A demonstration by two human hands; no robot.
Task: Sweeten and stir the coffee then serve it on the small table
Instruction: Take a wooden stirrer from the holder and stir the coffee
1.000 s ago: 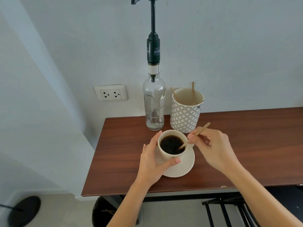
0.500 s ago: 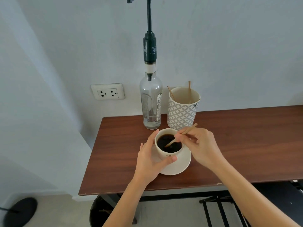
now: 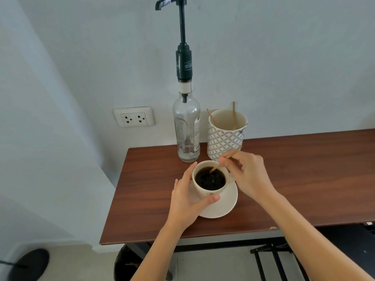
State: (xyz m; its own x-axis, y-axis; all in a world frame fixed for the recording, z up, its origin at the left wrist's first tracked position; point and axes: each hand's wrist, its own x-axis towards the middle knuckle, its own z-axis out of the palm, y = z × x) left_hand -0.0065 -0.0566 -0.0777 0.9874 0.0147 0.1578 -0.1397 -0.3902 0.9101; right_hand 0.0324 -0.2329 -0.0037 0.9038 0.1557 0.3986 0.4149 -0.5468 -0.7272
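Note:
A white cup of black coffee [image 3: 210, 179] stands on a white saucer [image 3: 225, 203] near the left end of the brown wooden table [image 3: 294, 175]. My left hand [image 3: 186, 199] wraps around the cup's left side, thumb on its front. My right hand [image 3: 247, 175] pinches a thin wooden stir stick [image 3: 229, 156] whose lower end dips into the coffee at the far rim. Behind the cup stands a clear glass syrup bottle [image 3: 186, 130] with a tall dark pump.
A patterned white holder [image 3: 226, 134] with a few wooden sticks stands right of the bottle, by the wall. A double wall socket [image 3: 134, 117] is at left. Under the table are a dark bin [image 3: 127, 262] and a black rack [image 3: 278, 262].
My right hand has moved the stick around inside the cup, from the right rim toward the far side. My left hand stays on the cup. The view has shifted slightly.

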